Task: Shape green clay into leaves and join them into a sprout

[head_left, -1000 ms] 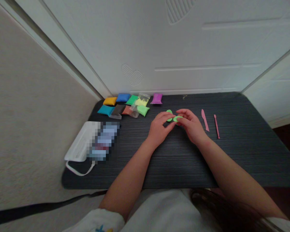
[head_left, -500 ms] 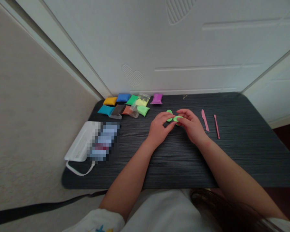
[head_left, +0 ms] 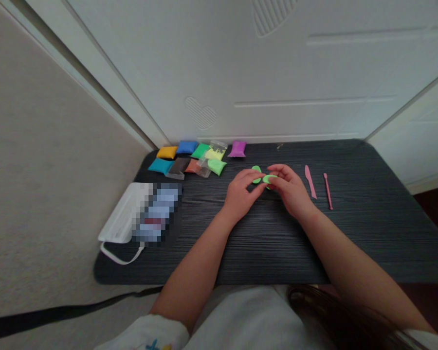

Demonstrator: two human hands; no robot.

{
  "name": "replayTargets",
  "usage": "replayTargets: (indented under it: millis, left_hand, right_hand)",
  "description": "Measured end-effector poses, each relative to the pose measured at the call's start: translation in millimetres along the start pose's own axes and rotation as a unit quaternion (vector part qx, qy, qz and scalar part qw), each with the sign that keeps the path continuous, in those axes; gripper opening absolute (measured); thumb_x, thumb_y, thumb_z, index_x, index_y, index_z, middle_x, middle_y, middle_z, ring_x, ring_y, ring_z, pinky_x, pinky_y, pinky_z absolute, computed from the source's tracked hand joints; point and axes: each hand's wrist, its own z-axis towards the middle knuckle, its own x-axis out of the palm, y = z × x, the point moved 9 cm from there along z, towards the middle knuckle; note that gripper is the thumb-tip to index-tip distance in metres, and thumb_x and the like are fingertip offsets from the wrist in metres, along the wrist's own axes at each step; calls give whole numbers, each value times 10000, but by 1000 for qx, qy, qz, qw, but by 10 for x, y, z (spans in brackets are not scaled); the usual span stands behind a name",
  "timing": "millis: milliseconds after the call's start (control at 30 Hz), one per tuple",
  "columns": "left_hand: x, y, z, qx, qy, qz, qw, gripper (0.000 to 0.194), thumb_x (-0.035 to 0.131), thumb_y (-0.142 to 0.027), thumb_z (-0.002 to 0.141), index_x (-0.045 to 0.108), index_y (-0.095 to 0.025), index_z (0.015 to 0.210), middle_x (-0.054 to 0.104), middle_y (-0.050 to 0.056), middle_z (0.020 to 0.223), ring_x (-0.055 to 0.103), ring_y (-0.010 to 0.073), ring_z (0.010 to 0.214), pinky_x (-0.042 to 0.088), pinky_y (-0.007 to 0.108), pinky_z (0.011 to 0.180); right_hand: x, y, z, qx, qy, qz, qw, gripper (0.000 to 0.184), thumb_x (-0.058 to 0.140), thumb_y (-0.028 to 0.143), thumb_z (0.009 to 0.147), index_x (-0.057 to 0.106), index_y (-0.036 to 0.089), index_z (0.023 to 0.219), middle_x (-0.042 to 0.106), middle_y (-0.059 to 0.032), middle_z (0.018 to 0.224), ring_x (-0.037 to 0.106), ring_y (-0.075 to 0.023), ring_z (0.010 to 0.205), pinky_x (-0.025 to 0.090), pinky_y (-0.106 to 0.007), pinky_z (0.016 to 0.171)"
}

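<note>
Between my hands is a flattened, oval piece of light-green modelling clay (head_left: 269,179). My right hand (head_left: 290,189) pinches it between thumb and fingers from the right. My left hand (head_left: 241,193) has its thumb and index fingertips closed at the clay's left end. A second light-green clay piece (head_left: 256,176), rounded, lies on the table just behind my left fingers and is partly covered by them. Some more green shows under the held piece, largely hidden by my fingers. To the right of my right hand lies a pink plastic clay knife (head_left: 310,181).
A thin pink modelling stick (head_left: 327,191) lies right of the knife. Several coloured clay packets, including a purple one (head_left: 237,149) and a teal one (head_left: 161,166), line the dark table's (head_left: 277,248) back left. A white case-like object (head_left: 126,214) and a blurred-out phone (head_left: 156,214) with a white cable sit at left.
Almost nothing differs. Both hands keep the same grip on the green clay, and the whole view has shifted very slightly.
</note>
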Motion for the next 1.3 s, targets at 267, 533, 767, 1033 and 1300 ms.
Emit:
replayTargets:
  millis: [267,533,767,1033,1300]
  left_hand:
    - [-25,14,7,-11,-3,-4,1000,191,553,-226,753,601,-200,937,590,42,972,538,139,946,441,306,852]
    - [-15,12,9,-9,2,-9,1000,160,550,-232,755,609,-198,901,599,39,956,539,139,948,436,303,857]
    - [-25,14,7,-16,-3,-11,1000,180,551,-235,752,603,-210,923,593,37,958,547,147,932,460,306,809]
    - [-45,9,9,-17,-11,-11,1000,166,562,-247,746,615,-209,898,607,31,933,553,142,917,453,306,827]
    - [-54,12,13,-18,-15,-14,1000,155,564,-244,744,622,-200,880,615,36,925,558,143,911,453,308,826]
  right_hand:
    - [-7,15,4,-4,-4,0,1000,215,593,205,678,548,233,886,497,55,671,474,-77,595,372,-238,593]
    - [-7,13,-3,0,-8,-4,1000,229,596,211,670,543,227,892,497,54,673,476,-78,601,379,-241,598]
    - [-10,25,-5,0,-12,-11,1000,231,602,232,669,540,229,892,496,54,670,475,-79,596,383,-243,599]
    - [-14,-4,11,-1,-6,0,1000,222,604,214,678,548,230,891,497,56,675,476,-69,594,375,-232,593]
    - [-21,-1,5,4,-11,-7,1000,229,604,231,673,544,229,894,499,52,680,480,-77,594,386,-239,596]
